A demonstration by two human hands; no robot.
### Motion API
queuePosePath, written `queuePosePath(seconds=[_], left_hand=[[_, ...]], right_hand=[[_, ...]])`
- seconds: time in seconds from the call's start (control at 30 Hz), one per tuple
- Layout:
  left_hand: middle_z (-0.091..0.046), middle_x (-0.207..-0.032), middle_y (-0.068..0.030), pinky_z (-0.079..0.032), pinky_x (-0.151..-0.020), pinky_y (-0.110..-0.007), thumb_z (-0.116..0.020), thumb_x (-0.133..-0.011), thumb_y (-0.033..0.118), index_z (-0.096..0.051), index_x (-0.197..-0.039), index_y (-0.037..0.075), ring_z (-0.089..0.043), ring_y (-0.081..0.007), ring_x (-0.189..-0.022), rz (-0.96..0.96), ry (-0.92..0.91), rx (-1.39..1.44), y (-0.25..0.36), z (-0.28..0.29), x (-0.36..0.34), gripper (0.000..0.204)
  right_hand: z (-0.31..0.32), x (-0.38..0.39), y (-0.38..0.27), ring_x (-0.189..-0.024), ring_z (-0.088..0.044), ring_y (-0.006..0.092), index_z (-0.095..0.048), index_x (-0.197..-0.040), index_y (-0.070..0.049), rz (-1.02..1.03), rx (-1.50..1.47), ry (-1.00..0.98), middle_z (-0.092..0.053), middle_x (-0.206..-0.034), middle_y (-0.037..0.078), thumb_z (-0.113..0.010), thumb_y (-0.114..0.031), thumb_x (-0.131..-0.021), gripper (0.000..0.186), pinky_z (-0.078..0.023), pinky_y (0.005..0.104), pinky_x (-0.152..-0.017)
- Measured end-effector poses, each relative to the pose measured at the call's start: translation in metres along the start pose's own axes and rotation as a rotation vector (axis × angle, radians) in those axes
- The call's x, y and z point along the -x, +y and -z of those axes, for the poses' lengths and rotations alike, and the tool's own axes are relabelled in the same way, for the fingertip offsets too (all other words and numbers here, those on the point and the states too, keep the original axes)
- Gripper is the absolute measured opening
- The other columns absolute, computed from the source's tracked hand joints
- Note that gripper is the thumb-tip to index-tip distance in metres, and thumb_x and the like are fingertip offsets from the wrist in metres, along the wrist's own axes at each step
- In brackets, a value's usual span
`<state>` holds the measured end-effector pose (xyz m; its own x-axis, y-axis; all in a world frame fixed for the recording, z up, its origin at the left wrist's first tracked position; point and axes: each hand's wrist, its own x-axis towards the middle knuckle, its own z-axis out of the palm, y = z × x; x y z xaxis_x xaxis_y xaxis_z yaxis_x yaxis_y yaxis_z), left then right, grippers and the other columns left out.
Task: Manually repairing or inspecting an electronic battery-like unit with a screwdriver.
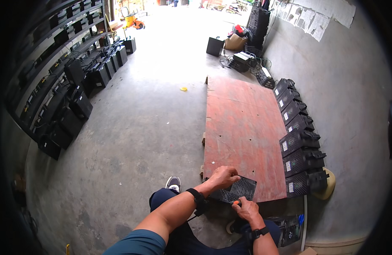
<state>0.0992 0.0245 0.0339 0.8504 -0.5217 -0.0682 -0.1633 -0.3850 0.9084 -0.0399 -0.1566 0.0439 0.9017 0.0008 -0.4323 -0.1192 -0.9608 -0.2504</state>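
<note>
A dark textured rectangular panel [240,187] lies at the near end of the red board [242,136]. My left hand [222,177] is at its upper left part, fingers curled down toward it; whether they grip anything is hidden. My right hand [248,208] is closed on an orange-and-black handled tool [236,202] at the panel's near edge. The tool's working end is too small to make out.
A row of black battery-like cases [296,148] lines the board's right side. Racks of black boxes [66,127] stand left. Stacked black crates [257,29] and equipment [240,63] are at the back right. An orange-yellow machine [132,21] stands by the bright opening.
</note>
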Motion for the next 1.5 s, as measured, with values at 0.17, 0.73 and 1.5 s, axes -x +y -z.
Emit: queuePosePath(seconds=[0.17,0.73,1.5], left_hand=[[-0.076,-0.099,-0.0190,-0.057,-0.084,-0.042,-0.074,-0.090,0.032,-0.075,-0.104,0.002,-0.073,-0.0341,-0.096,-0.020,0.004,-0.010,-0.001,-0.002,-0.001,0.033],[-0.076,-0.100,-0.0191,-0.056,-0.085,-0.044,-0.072,-0.090,0.033,-0.075,-0.103,0.003,-0.073,-0.0356,-0.097,-0.004,-0.011,-0.014,0.004,0.000,0.001,0.033],[-0.076,-0.100,-0.0192,-0.056,-0.087,-0.043,-0.072,-0.090,0.033,-0.076,-0.105,0.003,-0.073,-0.0354,-0.098,-0.002,-0.020,-0.044,0.000,-0.004,-0.002,0.034]], right_hand=[[-0.011,-0.005,0.000,-0.103,-0.068,0.0479,-0.061,-0.115,-0.004,-0.189,-0.031,0.019,-0.071,-0.103,0.030,-0.060,-0.057,-0.095,0.057,-0.052,0.0539,-0.090],[0.001,-0.006,0.005,-0.108,-0.067,0.0438,-0.064,-0.114,-0.010,0.026,0.024,-0.045,-0.072,-0.111,0.022,-0.067,-0.040,-0.093,0.037,-0.052,0.0513,-0.093],[0.010,-0.010,0.009,-0.108,-0.066,0.0447,-0.062,-0.115,-0.008,0.075,-0.029,-0.102,-0.071,-0.107,0.026,-0.070,-0.041,-0.091,0.042,-0.051,0.0504,-0.094]])
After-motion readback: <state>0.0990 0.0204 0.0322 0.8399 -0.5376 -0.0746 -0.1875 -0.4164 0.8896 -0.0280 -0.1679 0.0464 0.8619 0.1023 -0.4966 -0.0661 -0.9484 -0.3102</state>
